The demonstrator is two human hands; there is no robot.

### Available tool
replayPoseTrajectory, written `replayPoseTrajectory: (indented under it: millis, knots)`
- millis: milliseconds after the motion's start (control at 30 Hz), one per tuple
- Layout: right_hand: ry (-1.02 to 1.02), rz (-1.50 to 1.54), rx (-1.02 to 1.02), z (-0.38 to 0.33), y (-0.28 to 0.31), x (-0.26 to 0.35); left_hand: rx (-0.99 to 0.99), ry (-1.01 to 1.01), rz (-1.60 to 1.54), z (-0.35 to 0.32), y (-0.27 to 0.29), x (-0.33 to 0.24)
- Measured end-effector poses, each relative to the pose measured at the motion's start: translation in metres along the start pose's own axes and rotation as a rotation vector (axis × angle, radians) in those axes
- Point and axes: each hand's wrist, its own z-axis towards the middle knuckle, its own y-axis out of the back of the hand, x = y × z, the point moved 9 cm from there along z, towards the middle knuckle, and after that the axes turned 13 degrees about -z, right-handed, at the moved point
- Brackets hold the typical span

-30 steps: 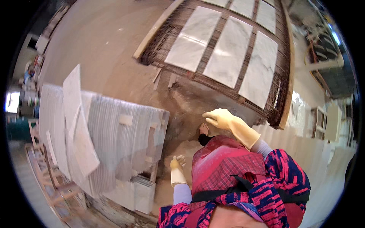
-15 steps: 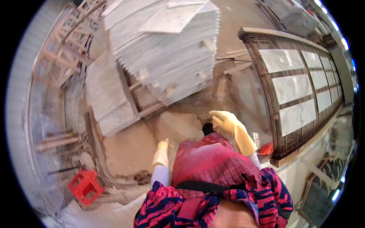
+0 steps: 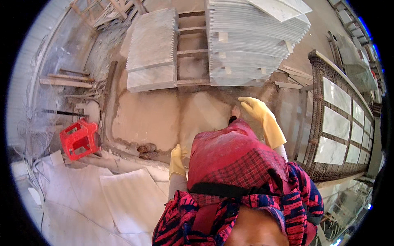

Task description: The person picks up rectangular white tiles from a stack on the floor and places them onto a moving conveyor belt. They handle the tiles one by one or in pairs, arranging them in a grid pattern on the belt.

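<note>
A tall stack of pale stone slabs [image 3: 250, 37] fills the upper centre of the frame, with a lower slab pile [image 3: 154, 49] to its left. A mesh rack of tiles [image 3: 340, 119] runs down the right. Your right hand [image 3: 252, 108], yellow-gloved, hangs open at centre, near the tall stack's base. Your left hand [image 3: 177, 160] hangs loosely curled, empty, below centre. A red stool [image 3: 80, 139] sits at left.

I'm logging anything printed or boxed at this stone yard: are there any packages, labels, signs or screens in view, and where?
No packages, labels, signs or screens can be made out.
Nearest to a container: a red plastic crate, boxy with open slots, lying tipped on the ground at the left.
The rest is bare goods: stacked pale stone slabs at the top, and white tiles on a mesh rack at the right.
</note>
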Motion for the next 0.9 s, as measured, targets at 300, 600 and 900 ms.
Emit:
replayPoseTrajectory:
  millis: [300,600,900]
  knots:
    - [0.298,-0.189,0.195,0.074,-0.041,0.096,-0.212,0.054,-0.463,0.022,0.043,0.066]
    - [0.342,-0.204,0.322,0.156,-0.053,0.140,-0.177,0.023,-0.451,0.044,0.049,0.037]
    - [0.310,-0.139,0.355,0.251,-0.068,0.183,-0.258,0.099,-0.382,0.089,0.083,-0.049]
